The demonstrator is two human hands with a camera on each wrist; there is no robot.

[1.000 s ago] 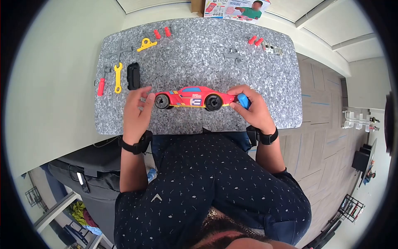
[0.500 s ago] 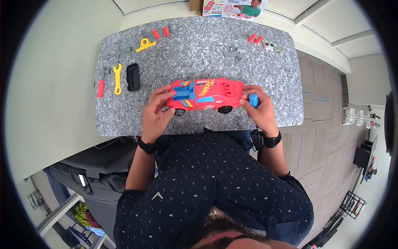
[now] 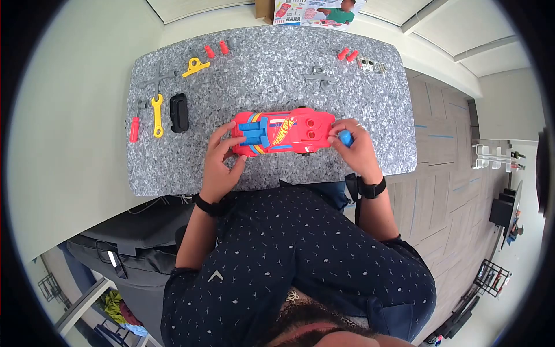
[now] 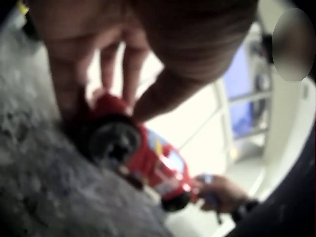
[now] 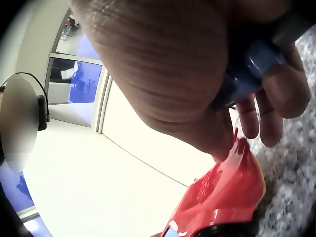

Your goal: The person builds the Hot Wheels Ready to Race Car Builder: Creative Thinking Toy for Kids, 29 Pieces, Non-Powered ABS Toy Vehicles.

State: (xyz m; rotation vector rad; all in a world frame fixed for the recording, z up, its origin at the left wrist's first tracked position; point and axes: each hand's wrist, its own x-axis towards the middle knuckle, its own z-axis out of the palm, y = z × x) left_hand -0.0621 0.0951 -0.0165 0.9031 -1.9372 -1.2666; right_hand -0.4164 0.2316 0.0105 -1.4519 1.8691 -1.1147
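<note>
A red toy car (image 3: 283,134) with a blue panel at its left end and yellow lettering lies upright, low over the table, its roof toward the head view. My left hand (image 3: 221,168) grips the left end, fingers over the top and thumb at the near side. In the left wrist view a black wheel (image 4: 114,143) shows just below those fingers. My right hand (image 3: 363,155) pinches the car's right end between thumb and fingers. Tucked in that same hand is a blue-handled tool (image 3: 346,137), with its blue handle (image 5: 264,59) partly hidden by the fingers in the right wrist view.
On the left of the speckled table (image 3: 260,75) lie a black tray-like part (image 3: 180,113), a yellow wrench (image 3: 157,115), a red-handled tool (image 3: 134,129) and a grey cross wrench (image 3: 159,78). Farther back are a yellow part (image 3: 195,67), red pieces (image 3: 224,47) and a grey part (image 3: 318,78).
The car has tipped from showing its side to showing its roof. My left hand has moved right and taken hold of the car's left end; the right hand keeps its hold.
</note>
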